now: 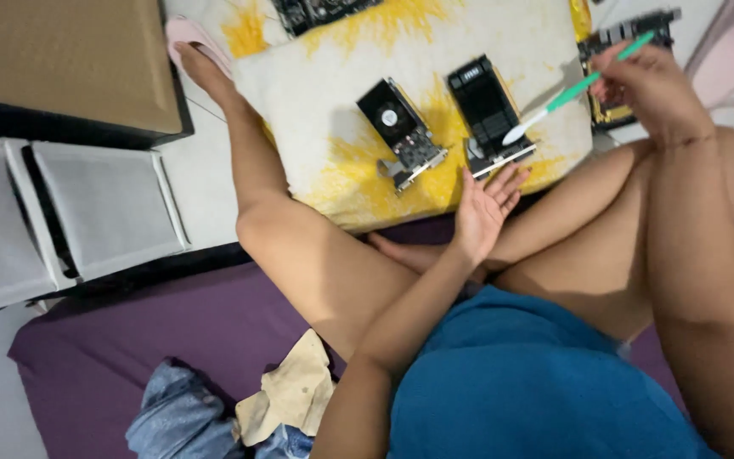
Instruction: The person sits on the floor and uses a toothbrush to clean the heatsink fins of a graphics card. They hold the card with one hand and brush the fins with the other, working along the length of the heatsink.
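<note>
Nearest you: a crumpled tan rag [292, 393] lies on blue denim cloth [182, 416], both on the purple mat [172, 327] by your left elbow.
Your left hand [482, 208]: it is open, palm up and fingers spread, holding nothing, and it hovers at the near edge of the white and yellow cloth [341, 170].
Closest thing to that hand: the black card with a flat cover [488, 110], whose metal bracket lies just beyond your fingertips.
Your right hand [652, 89]: your fingers are closed around the upper end of a green-handled toothbrush [579, 87].
Toothbrush: it slants down to your left, and its white head sits over the near end of the flat-covered card; you cannot tell from here whether the bristles touch it.
Beside it: a second black card with a round fan [399, 127] lies to the left on the same cloth, apart from the first.
Behind your right hand: a circuit board with gold-coloured parts [618, 51] lies partly hidden by your hand.
Far left: a brown box [65, 59] sits above grey fabric bins [87, 212].
Far edge: a pink slipper [193, 34] covers your outstretched foot.
</note>
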